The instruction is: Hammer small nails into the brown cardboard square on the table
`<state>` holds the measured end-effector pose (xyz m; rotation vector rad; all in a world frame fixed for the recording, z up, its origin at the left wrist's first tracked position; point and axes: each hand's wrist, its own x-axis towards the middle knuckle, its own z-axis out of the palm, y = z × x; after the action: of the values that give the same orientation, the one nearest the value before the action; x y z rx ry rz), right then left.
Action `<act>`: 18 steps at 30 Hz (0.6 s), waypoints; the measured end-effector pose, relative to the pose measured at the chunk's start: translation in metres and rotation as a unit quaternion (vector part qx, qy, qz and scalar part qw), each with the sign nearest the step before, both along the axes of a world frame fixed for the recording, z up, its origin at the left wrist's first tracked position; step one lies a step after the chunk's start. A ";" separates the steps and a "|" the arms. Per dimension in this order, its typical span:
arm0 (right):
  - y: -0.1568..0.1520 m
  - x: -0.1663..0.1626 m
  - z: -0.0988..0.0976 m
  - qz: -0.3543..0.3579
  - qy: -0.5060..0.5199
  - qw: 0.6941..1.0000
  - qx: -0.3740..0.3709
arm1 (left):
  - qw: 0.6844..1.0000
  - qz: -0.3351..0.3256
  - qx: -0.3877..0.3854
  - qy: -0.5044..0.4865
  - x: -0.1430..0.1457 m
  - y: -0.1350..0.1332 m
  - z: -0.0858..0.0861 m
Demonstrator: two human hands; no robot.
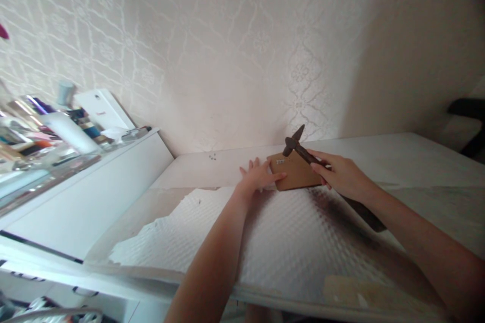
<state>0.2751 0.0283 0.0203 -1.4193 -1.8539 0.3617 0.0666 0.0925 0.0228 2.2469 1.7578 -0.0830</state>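
Observation:
My right hand is wrapped round the handle of a dark hammer, whose head is raised over a brown board. My left hand lies with fingers spread at the board's left edge, its thumb resting on the board. Some small silvery pieces sit near the board's far left corner, too small to name. Under the board's near edge is a white quilted sheet. The hammer's handle runs back below my right wrist.
Several tiny dark bits lie on the white table near the patterned wall. At the left, a white cabinet carries many bottles and tubes, with a white box leaning at the back. A dark object stands at the far right.

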 end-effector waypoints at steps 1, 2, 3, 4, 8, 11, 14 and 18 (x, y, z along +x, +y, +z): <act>0.000 0.000 0.000 0.000 0.000 1.000 0.001 | 1.000 0.000 0.000 0.001 0.000 0.000 0.000; 0.000 0.000 -0.001 0.002 0.000 1.000 0.001 | 1.000 -0.001 0.001 0.000 0.000 0.000 0.000; 0.000 -0.001 -0.001 0.005 -0.001 1.000 0.001 | 1.000 -0.003 0.003 -0.002 0.000 0.001 0.000; 0.000 -0.001 0.000 0.007 -0.003 1.000 0.002 | 1.000 -0.003 0.004 -0.004 0.000 0.001 -0.001; 0.000 -0.001 0.002 0.001 -0.007 1.000 0.002 | 1.000 -0.002 0.004 -0.011 -0.001 0.003 -0.003; 0.000 0.000 0.002 -0.006 -0.008 1.000 -0.006 | 1.000 -0.004 0.009 -0.011 -0.002 0.004 -0.005; 0.001 -0.001 -0.001 0.006 -0.008 1.000 -0.006 | 1.000 -0.004 0.012 -0.012 -0.002 0.004 -0.005; 0.001 -0.001 -0.001 0.007 -0.001 1.000 -0.002 | 1.000 -0.001 0.007 -0.017 -0.002 0.003 -0.003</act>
<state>0.2746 0.0291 0.0195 -1.4099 -1.8658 0.3717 0.0644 0.0952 0.0195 2.2464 1.7442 -0.0324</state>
